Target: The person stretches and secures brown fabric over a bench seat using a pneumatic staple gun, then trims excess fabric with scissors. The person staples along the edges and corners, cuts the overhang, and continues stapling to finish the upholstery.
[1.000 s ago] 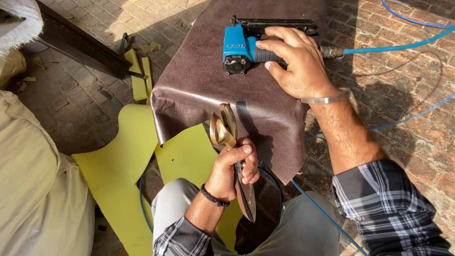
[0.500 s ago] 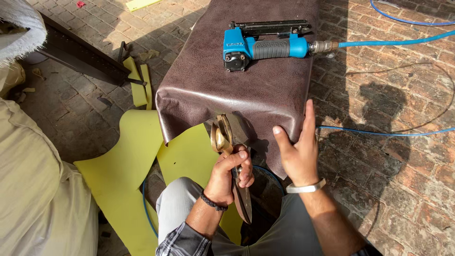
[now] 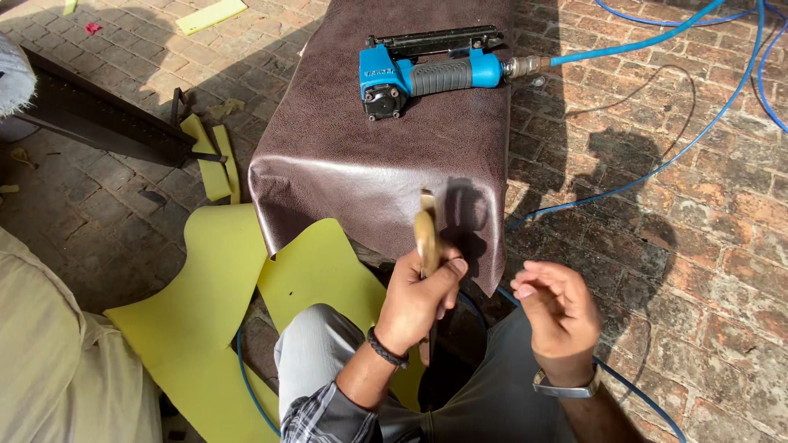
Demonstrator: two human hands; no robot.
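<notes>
My left hand (image 3: 419, 297) grips a pair of large brass-handled scissors (image 3: 426, 231), held upright at the near edge of a brown leather-covered seat (image 3: 361, 164). My right hand (image 3: 556, 316) hovers just right of it, fingers loosely curled, holding nothing. A blue pneumatic staple gun (image 3: 431, 70) lies on top of the leather at the far end, with a blue air hose (image 3: 632, 43) running off to the right.
Yellow foam sheets (image 3: 213, 287) lie on the brick floor under the seat and my knees. Yellow foam strips (image 3: 209, 160) sit beside a dark metal bar (image 3: 107, 123) at left. Blue hoses (image 3: 706, 115) loop over the bricks at right. Cream fabric (image 3: 49, 361) fills the lower left.
My right hand let go of the staple gun, came back across the leather and now hangs free near my left hand. The scissors turned upright, edge-on.
</notes>
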